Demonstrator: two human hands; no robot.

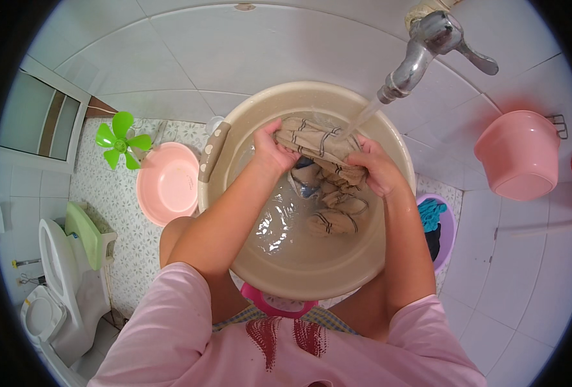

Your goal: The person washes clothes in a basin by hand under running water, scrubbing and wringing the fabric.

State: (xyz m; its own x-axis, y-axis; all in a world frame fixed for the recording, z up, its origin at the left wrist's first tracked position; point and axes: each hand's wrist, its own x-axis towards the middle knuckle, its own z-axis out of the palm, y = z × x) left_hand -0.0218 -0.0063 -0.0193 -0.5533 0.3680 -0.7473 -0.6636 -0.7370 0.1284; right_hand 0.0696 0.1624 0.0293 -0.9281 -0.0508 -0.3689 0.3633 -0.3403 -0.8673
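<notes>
A beige cloth garment with dark stripes is stretched between my two hands over a large beige basin. My left hand grips its left end, and my right hand is closed on its right end. Water runs from the metal tap down onto the cloth near my right hand. The lower part of the garment hangs in bunched folds into cloudy water. Beneath it a piece of dark blue and white fabric partly shows; I cannot tell whether it belongs to the same garment.
On the left stand a pink basin, a green fan-like wheel and a white toilet. To the right, a purple tub holds teal and dark cloth. A pink bucket hangs on the tiled wall.
</notes>
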